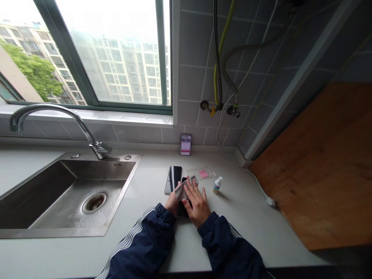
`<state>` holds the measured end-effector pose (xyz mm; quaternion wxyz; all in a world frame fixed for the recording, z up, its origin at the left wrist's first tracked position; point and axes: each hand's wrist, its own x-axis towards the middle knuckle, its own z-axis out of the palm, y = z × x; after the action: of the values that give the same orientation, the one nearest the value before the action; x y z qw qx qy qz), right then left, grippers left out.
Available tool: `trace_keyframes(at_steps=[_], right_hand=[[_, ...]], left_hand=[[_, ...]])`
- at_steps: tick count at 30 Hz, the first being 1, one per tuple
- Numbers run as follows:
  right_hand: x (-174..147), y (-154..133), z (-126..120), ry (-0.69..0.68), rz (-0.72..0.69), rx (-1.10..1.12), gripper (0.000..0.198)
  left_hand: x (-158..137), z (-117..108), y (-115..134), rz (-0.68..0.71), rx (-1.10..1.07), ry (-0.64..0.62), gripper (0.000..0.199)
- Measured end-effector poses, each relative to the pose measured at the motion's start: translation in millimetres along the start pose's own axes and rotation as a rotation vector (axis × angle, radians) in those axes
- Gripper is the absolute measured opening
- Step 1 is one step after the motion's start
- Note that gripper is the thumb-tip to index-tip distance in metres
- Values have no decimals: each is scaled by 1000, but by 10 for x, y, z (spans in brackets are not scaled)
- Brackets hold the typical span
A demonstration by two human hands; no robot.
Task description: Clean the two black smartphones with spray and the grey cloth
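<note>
My right hand point(197, 201) lay flat, pressing grey cloth point(182, 188) onto phone point(182, 209) (mid-counter); my left hand point(172, 202) gripped phone's edge; second phone point(173, 179) beside.

Both arms wear a dark navy track jacket with gathered elastic cuffs. The left sleeve point(139, 240), nearer the steel sink point(43, 217), carries thin white stripes along its length. The right sleeve point(229, 248), farther from the sink, shows one thin white stripe near its cuff; both hands are bare.
</note>
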<state>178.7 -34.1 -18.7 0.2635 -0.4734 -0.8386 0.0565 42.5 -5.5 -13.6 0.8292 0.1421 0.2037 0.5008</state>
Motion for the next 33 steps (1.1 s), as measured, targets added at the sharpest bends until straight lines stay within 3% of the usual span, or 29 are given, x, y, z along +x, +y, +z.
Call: trace_keyframes(at_steps=[7, 12, 17, 22, 25, 30, 33], right_hand=[[-403, -325, -23, -111, -99, 36, 59], [-543, -426, -67, -158, -73, 27, 61], [-481, -431, -106, -148, -14, -4, 69], [-240, -380, -191, -126, 145, -12, 70], [-204, -414, -172, -116, 161, -5, 72], [-539, -627, 15, -117, 26, 13, 80], [-766, -721, 70, -116, 18, 6, 83]], left_hand=[[-142, -81, 38, -8, 4, 46, 56], [-219, -90, 1, -41, 5, 18, 50], [-314, -65, -61, -62, -18, -3, 53], [-432, 25, -129, 28, -6, 12, 43], [-461, 35, -130, 62, 19, 7, 44], [-426, -92, -58, 5, -30, -19, 55], [-402, -152, -21, 35, -56, -37, 59]])
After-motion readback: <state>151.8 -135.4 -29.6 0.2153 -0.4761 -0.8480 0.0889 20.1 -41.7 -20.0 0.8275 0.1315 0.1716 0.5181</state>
